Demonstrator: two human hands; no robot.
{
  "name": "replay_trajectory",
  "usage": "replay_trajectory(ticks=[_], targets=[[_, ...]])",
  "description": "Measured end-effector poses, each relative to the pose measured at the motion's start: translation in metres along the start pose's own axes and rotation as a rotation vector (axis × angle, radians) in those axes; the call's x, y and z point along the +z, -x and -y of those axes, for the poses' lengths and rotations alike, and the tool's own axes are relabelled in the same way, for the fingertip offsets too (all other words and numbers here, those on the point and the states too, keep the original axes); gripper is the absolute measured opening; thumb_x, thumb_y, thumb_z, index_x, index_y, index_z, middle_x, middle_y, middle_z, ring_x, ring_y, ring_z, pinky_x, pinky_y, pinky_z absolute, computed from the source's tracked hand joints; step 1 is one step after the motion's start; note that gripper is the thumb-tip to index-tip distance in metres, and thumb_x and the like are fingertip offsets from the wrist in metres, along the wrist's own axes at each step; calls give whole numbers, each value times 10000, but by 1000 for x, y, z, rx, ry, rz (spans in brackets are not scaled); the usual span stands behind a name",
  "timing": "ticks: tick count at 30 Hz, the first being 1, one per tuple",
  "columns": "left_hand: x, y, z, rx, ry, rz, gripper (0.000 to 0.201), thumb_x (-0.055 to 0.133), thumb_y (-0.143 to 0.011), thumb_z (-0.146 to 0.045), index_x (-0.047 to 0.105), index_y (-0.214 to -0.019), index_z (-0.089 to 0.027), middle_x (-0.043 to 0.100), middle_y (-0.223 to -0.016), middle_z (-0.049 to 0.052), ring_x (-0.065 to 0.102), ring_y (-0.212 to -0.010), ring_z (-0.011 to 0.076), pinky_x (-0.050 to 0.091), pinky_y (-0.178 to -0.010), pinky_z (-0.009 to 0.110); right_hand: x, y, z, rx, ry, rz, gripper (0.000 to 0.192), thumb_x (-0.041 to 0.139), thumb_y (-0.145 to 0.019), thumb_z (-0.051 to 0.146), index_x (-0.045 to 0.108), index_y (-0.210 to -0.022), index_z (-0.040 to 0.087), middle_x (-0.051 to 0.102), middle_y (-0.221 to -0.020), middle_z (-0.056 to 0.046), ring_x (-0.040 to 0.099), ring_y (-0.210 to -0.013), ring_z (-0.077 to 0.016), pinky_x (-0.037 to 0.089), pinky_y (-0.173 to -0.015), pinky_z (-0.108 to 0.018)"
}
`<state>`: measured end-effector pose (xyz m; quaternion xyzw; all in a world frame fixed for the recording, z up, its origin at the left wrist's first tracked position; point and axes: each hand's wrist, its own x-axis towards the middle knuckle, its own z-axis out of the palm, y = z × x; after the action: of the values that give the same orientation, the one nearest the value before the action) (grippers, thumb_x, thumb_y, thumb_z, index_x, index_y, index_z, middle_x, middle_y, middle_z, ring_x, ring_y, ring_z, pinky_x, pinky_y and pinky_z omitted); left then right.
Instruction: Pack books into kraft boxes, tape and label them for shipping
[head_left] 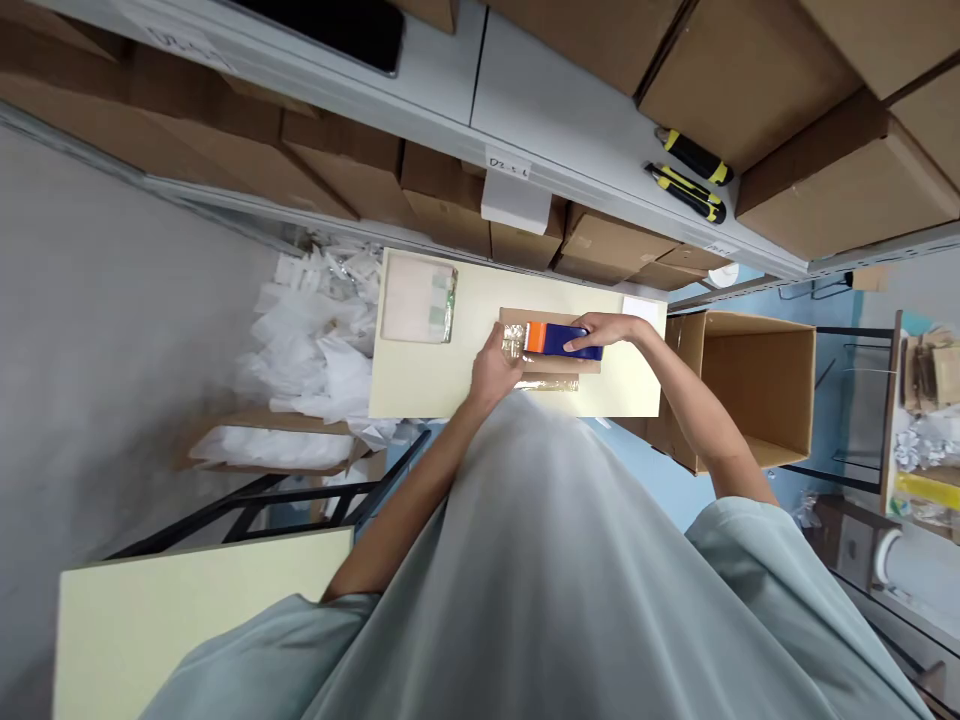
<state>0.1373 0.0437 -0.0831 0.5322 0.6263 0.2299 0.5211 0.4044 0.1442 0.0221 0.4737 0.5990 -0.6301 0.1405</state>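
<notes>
A small brown cardboard box [551, 367] lies on the pale yellow tabletop [465, 300] in front of me. My right hand [600, 332] grips a blue and orange tape dispenser [562, 340] over the box, its orange end pointing left. Shiny clear tape [514, 341] shows at the box's left part, by the dispenser's orange end. My left hand [495, 370] is closed at the box's left edge; its fingertips are partly hidden. Another shiny strip [551, 382] shows along the box's near side.
A flat plastic-wrapped pack [418, 298] lies on the table's left. Crumpled white packing [315, 320] is heaped beyond that end. An open carton [757, 385] stands at right. Boxes line the shelf [555, 110] above, with two box cutters [686, 190] and a dark phone-like slab [337, 30].
</notes>
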Motion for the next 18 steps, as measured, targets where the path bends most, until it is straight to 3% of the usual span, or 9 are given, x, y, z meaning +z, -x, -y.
replay_trajectory(ticks=[3,5,7,10,14,18], targets=[[9,-4,-7,99,-138,91,1376,948,-735,-430,150,-1795,-68,61,-1874,273,158,-1744,444,265,-1404,505,2,-1,-3,-2,-5,-8,620,944,-686,732,737,-864,176,769,-787,-20,632,-713,-162,497,-692,-280],[12,-7,-9,149,-285,133,1588,1011,-644,-575,61,-1791,-25,-98,-1850,320,-57,-1747,470,116,-1421,580,4,-2,-4,-11,-62,37,610,967,-673,714,736,-845,177,777,-762,-21,657,-700,-166,521,-693,-280],[12,-8,-11,178,-458,137,1668,1015,-588,-677,69,-1786,-4,-111,-1837,343,-138,-1730,490,-17,-1403,639,6,-3,-4,-5,-147,94,617,994,-644,701,738,-835,174,785,-745,-31,687,-696,-177,556,-702,-289],[9,-10,-11,263,-642,146,1626,964,-641,-720,73,-1776,29,-62,-1840,351,-123,-1737,477,-98,-1393,628,8,-7,-4,28,-209,165,628,1015,-600,704,731,-780,173,772,-696,-37,720,-694,-200,593,-714,-311],[7,-19,-7,330,-743,212,1595,916,-696,-729,22,-1774,36,-47,-1846,341,-95,-1746,459,-48,-1408,614,7,-11,0,13,-127,224,614,961,-694,731,724,-783,171,760,-676,-30,736,-696,-200,611,-719,-297],[12,-33,5,297,-780,235,1640,912,-676,-768,-17,-1778,14,-40,-1852,340,-114,-1740,468,11,-1411,630,3,-13,8,22,59,165,556,877,-894,630,739,-1046,113,817,-855,-51,773,-787,-186,594,-778,-243]])
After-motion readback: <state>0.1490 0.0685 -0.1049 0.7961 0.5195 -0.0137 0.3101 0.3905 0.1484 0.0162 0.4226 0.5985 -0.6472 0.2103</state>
